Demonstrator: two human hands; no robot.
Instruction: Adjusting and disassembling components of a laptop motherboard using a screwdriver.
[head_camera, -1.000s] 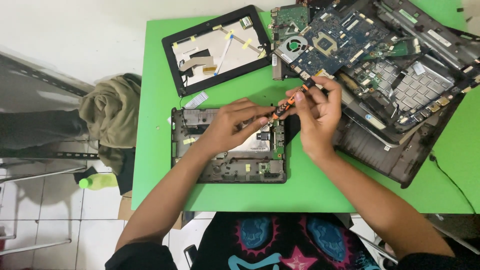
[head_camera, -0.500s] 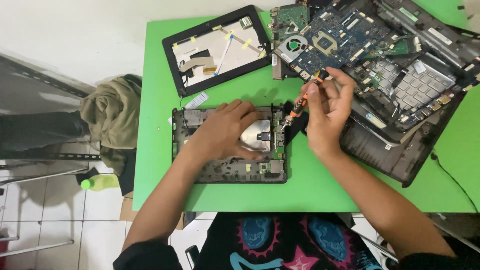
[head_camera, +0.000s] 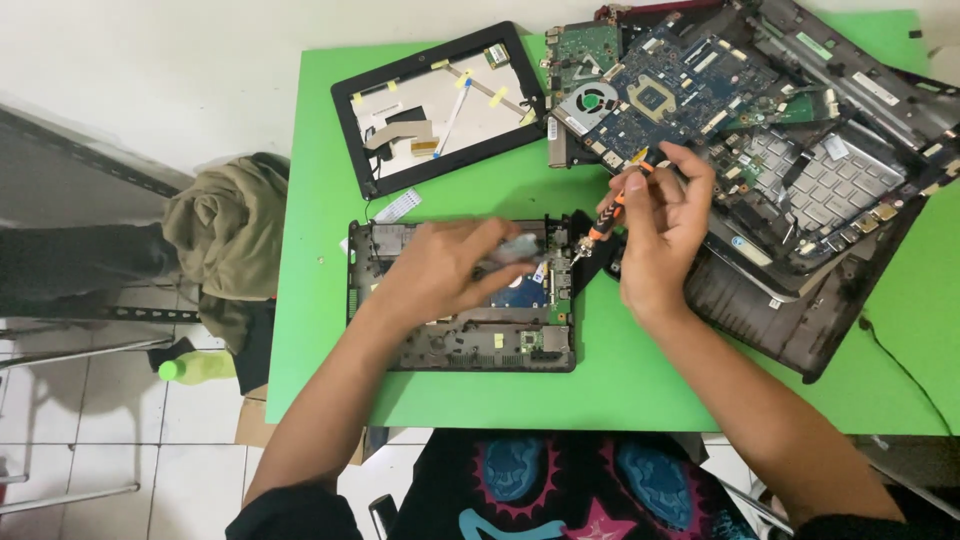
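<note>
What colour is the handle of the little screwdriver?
The small screwdriver's handle is orange and black, held in the right hand; head view.

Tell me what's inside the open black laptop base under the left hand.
Inside the open black laptop base: a silver hard drive with a blue label and small green circuit boards. The left hand covers the middle, hiding whatever lies beneath it.

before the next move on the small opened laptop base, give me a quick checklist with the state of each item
1. Screwdriver in the right hand: ok, gripped, tip pointing down toward the base's right edge.
2. Left hand steadying the small laptop base: ok, it rests on the base's middle.
3. Part under the left fingers: cannot tell, blurred.
4. Base flat on the green table: ok.
5. Detached screen bezel out of the way: ok, lying apart behind the base.
6. Loose screws accounted for: cannot tell, none visible.
</note>
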